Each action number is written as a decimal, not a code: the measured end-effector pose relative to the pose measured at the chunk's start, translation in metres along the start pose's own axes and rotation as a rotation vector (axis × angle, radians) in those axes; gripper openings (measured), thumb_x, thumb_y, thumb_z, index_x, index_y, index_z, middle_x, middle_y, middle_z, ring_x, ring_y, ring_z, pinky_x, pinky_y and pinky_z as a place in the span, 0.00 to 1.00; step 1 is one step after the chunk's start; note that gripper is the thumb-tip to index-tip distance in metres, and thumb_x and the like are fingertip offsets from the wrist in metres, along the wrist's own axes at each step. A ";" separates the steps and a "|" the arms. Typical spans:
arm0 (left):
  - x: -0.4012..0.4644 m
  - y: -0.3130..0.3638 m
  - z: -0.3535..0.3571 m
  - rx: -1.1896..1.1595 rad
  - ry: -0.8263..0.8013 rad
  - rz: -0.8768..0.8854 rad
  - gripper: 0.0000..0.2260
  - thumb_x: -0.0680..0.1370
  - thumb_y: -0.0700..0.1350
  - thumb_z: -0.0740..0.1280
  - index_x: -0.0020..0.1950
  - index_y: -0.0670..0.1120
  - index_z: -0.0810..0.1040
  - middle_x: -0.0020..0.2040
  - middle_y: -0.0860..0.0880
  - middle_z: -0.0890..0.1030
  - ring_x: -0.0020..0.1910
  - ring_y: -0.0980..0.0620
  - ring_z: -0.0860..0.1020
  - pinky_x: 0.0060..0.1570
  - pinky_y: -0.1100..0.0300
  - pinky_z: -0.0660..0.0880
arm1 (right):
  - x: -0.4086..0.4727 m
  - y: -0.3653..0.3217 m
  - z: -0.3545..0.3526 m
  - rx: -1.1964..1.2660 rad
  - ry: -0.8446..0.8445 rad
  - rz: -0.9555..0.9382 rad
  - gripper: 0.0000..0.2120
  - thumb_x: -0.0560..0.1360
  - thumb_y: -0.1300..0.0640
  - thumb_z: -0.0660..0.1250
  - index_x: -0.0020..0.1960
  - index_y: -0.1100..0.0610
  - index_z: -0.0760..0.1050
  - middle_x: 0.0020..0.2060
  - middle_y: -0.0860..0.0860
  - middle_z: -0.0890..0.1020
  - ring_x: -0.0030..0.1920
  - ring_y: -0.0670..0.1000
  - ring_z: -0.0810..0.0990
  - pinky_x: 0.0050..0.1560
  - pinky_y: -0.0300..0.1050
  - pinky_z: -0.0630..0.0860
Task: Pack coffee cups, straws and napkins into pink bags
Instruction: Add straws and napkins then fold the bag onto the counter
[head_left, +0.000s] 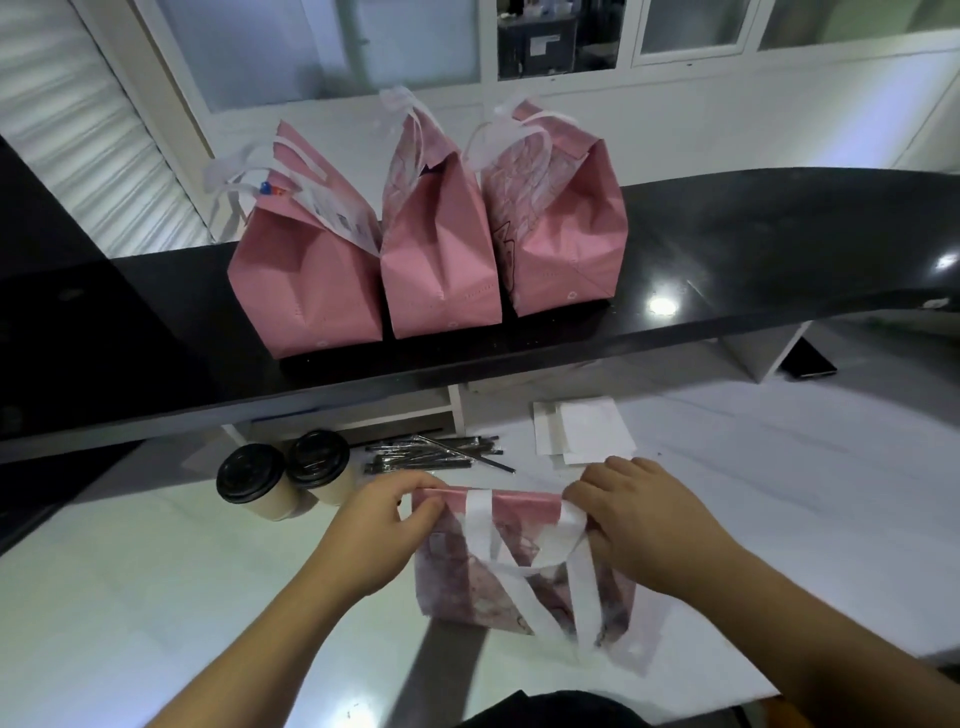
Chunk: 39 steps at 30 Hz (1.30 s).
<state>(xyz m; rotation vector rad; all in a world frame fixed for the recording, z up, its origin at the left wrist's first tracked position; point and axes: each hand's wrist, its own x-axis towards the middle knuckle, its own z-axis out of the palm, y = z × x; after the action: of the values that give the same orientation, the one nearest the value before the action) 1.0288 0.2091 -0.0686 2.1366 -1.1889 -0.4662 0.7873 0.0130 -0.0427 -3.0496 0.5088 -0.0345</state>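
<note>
Dim, soft blur, glare on counter (779, 249), fisheye edges

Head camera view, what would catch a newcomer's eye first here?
Three pink bags standing in a row on the black counter dominate the upper middle. Below them, the left hand and right hand pinch the top edge of a fourth pink bag on the white table. Two black-lidded coffee cups stand to the left of it, with wrapped straws and white napkins behind.

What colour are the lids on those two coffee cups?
Black. The lids sit on pale cream cups, seen in the head view.
</note>
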 end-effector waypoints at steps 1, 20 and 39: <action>0.000 0.002 0.002 -0.011 0.018 -0.005 0.10 0.81 0.48 0.69 0.49 0.67 0.82 0.53 0.76 0.79 0.54 0.74 0.74 0.44 0.73 0.68 | -0.002 -0.001 -0.003 0.033 0.007 0.017 0.12 0.78 0.46 0.64 0.59 0.43 0.81 0.49 0.43 0.84 0.48 0.49 0.80 0.52 0.44 0.76; 0.054 0.149 0.069 -0.263 -0.006 0.293 0.09 0.82 0.59 0.66 0.62 0.68 0.75 0.62 0.71 0.71 0.59 0.66 0.76 0.54 0.67 0.76 | -0.044 0.094 -0.164 0.204 0.218 0.707 0.16 0.80 0.52 0.65 0.33 0.51 0.76 0.27 0.48 0.79 0.28 0.50 0.79 0.28 0.48 0.80; 0.213 0.288 0.103 -0.261 -0.077 0.167 0.36 0.80 0.55 0.70 0.84 0.56 0.55 0.78 0.50 0.70 0.68 0.47 0.78 0.67 0.54 0.76 | 0.132 0.250 -0.234 0.186 0.582 0.691 0.13 0.80 0.56 0.63 0.36 0.55 0.72 0.32 0.53 0.78 0.32 0.54 0.78 0.31 0.45 0.73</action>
<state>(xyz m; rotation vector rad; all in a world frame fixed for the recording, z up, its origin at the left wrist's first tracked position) 0.9027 -0.1199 0.0531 1.7963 -1.2628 -0.5982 0.8243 -0.2772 0.1794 -2.4783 1.4519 -0.8832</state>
